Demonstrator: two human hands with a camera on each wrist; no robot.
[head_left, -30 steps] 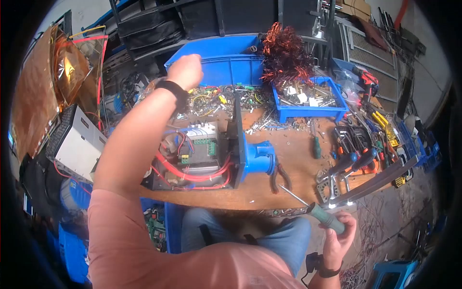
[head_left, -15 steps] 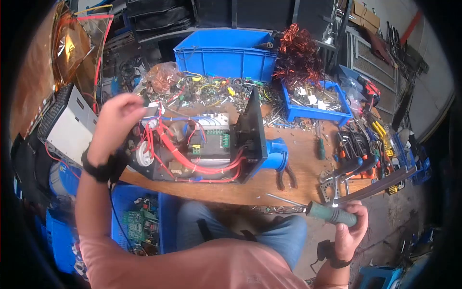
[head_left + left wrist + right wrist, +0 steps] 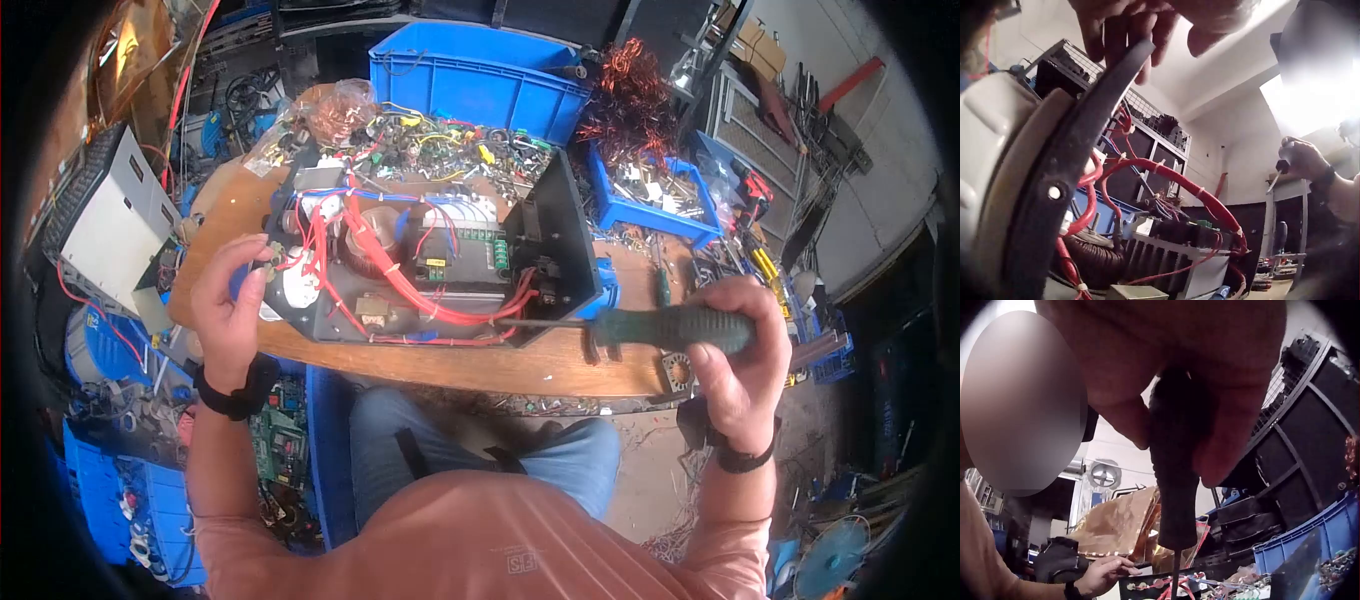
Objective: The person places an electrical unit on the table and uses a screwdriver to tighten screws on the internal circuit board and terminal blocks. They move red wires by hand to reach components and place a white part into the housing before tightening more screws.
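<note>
A black open housing [image 3: 400, 335] with red cables [image 3: 385, 270], a copper coil [image 3: 372, 240] and a circuit module lies on the wooden table. At its left end my left hand [image 3: 228, 310] has its fingertips by the housing's edge and some small fittings; contact is not clear. The left wrist view shows those fingers [image 3: 1141, 37] above a dark curved rim [image 3: 1066, 169]. My right hand [image 3: 745, 360] grips the green screwdriver [image 3: 670, 328] over the housing's right front, its shaft pointing left. In the right wrist view, the fingers wrap the dark handle [image 3: 1175, 469].
A large blue bin [image 3: 480, 85] stands behind scattered wires and metal bits [image 3: 450, 150]. At the back right are a blue tray [image 3: 650, 215] and a tangle of copper wire [image 3: 635, 105]. More tools [image 3: 765, 260] lie along the right edge.
My left hand has come down from over the back of the table to the housing's left end. My right hand has raised the screwdriver from near my lap to the housing's right front.
</note>
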